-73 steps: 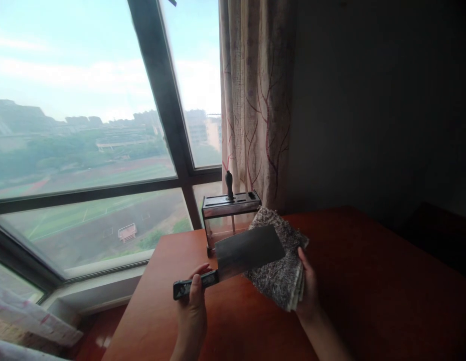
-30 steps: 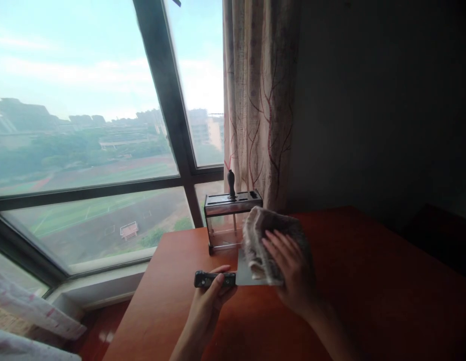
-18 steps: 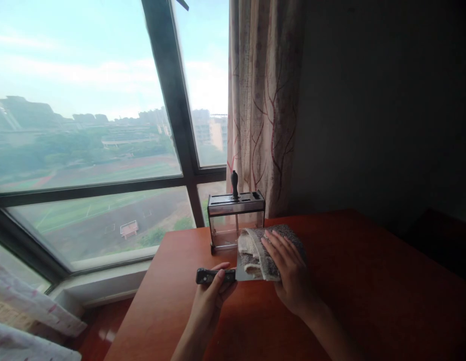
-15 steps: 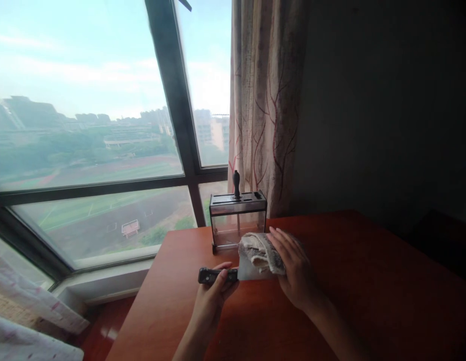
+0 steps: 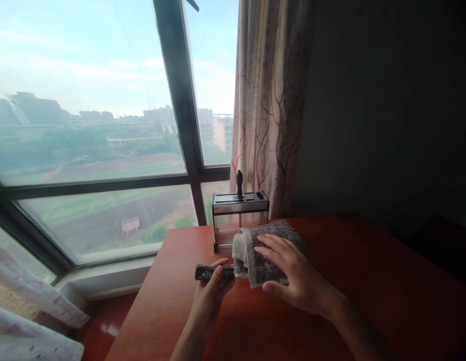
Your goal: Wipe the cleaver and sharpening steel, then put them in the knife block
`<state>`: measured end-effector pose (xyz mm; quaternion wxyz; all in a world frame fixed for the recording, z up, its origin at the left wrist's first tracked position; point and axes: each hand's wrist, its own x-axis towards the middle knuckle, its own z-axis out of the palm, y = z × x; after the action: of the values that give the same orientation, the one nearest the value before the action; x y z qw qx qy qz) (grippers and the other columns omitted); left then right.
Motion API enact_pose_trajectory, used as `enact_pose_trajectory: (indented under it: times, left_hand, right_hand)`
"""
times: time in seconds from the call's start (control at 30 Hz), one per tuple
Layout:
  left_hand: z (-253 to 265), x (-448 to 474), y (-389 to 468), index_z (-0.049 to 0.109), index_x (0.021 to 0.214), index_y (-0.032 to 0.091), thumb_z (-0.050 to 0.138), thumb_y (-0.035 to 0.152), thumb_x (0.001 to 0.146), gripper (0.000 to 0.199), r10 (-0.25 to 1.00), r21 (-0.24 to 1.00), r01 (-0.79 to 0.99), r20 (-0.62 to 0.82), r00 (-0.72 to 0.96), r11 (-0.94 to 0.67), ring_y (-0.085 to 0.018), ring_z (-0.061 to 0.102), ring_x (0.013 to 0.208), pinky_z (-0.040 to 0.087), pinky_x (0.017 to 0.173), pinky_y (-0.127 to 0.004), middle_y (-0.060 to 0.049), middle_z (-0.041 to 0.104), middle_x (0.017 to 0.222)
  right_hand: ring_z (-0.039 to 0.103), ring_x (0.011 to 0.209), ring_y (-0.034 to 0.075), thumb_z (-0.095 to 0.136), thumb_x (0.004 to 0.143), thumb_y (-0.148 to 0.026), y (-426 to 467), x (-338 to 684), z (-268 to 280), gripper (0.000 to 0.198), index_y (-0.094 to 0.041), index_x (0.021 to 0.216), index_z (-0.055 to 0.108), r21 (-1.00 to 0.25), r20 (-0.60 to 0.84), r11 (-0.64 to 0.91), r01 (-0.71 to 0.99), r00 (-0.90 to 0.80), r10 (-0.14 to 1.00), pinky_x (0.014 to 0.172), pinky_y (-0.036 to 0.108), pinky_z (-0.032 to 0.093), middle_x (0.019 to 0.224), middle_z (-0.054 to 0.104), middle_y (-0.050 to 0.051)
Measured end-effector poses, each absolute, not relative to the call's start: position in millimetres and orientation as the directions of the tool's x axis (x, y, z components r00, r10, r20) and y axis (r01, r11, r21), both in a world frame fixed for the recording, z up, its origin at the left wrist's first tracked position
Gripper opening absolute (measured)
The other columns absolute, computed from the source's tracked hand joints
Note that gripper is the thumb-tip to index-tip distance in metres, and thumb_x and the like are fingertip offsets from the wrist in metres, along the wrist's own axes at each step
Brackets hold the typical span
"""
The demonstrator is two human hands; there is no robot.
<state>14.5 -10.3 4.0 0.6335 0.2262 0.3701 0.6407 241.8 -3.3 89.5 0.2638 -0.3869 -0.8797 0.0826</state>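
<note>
**Cloth over the blade, work midway**

In the head view, our only one, we see the left hand (image 5: 213,292) wrapped around the black, pale-riveted handle of a knife (image 5: 210,272) above a glossy reddish-brown wooden table (image 5: 157,306). The blade is hidden beneath a folded grey-brown towelling cloth with a cream edge (image 5: 260,267). The right hand (image 5: 298,278) lies over that cloth, fingers spread and thumb apart; we cannot tell how hard it presses. Beyond the cloth stands a clear-walled box with a black-and-silver slotted top (image 5: 225,205), one dark handle (image 5: 239,184) upright on it.

We judge the wiping to be under way: the knife is in hand and the cloth laid across it. The cloth is not yet off, and we cannot tell how much of the blade is done.
</note>
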Motion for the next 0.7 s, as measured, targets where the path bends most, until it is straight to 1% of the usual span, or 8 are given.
enact_pose_trajectory:
  times: [0.07,0.1,0.17,0.2,0.3,0.4,0.5,0.7]
  left_hand:
    - [6,14,-12,0.066,0.098,0.015,0.077,0.031,0.067,0.036,0.983,0.759,-0.647,-0.162,-0.085,0.069,-0.018,0.069,0.076,0.054,0.073,-0.029,-0.007,0.073,0.082]
    - [6,14,-12,0.066,0.097,0.015,0.077,0.03,0.068,0.035,0.986,0.761,-0.646,-0.149,-0.073,0.067,-0.019,0.069,0.077,0.054,0.072,-0.029,-0.007,0.073,0.082]
    - [6,13,-14,0.067,0.096,0.016,0.076,0.03,0.069,0.032,0.992,0.767,-0.638,-0.119,-0.036,0.069,-0.021,0.069,0.078,0.054,0.072,-0.031,-0.008,0.073,0.084]
    - [5,12,-15,0.067,0.095,0.016,0.076,0.029,0.069,0.031,0.995,0.77,-0.634,-0.102,-0.014,0.07,-0.021,0.068,0.078,0.054,0.071,-0.032,-0.009,0.073,0.086]
    - [-1,9,-15,0.067,0.095,0.016,0.076,0.03,0.069,0.031,0.997,0.793,-0.605,-0.057,0.052,0.077,-0.023,0.067,0.08,0.053,0.074,-0.035,-0.008,0.072,0.088]
    - [-8,9,-14,0.067,0.097,0.016,0.078,0.031,0.067,0.036,0.994,0.823,-0.561,-0.046,0.096,0.092,-0.025,0.066,0.085,0.052,0.077,-0.037,-0.008,0.071,0.088]
    - [-10,10,-13,0.066,0.097,0.015,0.079,0.034,0.065,0.039,0.995,0.822,-0.561,-0.061,0.083,0.098,-0.025,0.066,0.083,0.052,0.074,-0.036,-0.009,0.071,0.087]
    - [-2,13,-16,0.065,0.094,0.016,0.078,0.033,0.066,0.035,0.998,0.812,-0.582,-0.057,-0.004,0.044,-0.021,0.065,0.076,0.052,0.068,-0.032,-0.006,0.069,0.081]
  right_hand:
    - [0.04,0.129,0.029,0.06,0.081,-0.046,7,246,98,0.059,-0.028,0.135,0.045,-0.357,0.426,0.669,0.651,-0.524,0.738,0.107,0.046,0.031,0.141,0.046,0.008]
    - [0.04,0.129,0.029,0.062,0.08,-0.046,12,247,102,0.06,-0.027,0.134,0.046,-0.339,0.443,0.653,0.677,-0.498,0.746,0.107,0.047,0.031,0.141,0.047,0.008]
    - [0.041,0.128,0.032,0.068,0.073,-0.05,21,246,106,0.066,-0.025,0.131,0.049,-0.293,0.443,0.621,0.727,-0.473,0.762,0.105,0.048,0.03,0.141,0.046,0.01]
    - [0.044,0.125,0.034,0.07,0.07,-0.054,25,243,107,0.069,-0.025,0.129,0.05,-0.281,0.415,0.611,0.74,-0.481,0.773,0.103,0.048,0.032,0.138,0.049,0.011]
    - [0.062,0.101,0.032,0.064,0.067,-0.068,28,229,108,0.068,-0.025,0.119,0.055,-0.282,0.255,0.594,0.753,-0.538,0.803,0.084,0.041,0.044,0.113,0.067,0.011]
    - [0.067,0.083,0.031,0.054,0.071,-0.072,27,214,107,0.058,-0.023,0.1,0.059,-0.232,0.195,0.586,0.776,-0.553,0.81,0.069,0.035,0.045,0.09,0.072,0.009]
    - [0.068,0.08,0.03,0.048,0.075,-0.073,27,206,105,0.056,-0.021,0.091,0.058,-0.176,0.193,0.583,0.793,-0.553,0.81,0.065,0.032,0.043,0.086,0.072,0.009]
    - [0.068,0.085,0.029,0.047,0.077,-0.072,25,207,102,0.056,-0.021,0.097,0.056,-0.175,0.185,0.587,0.79,-0.559,0.808,0.069,0.031,0.042,0.089,0.071,0.008]
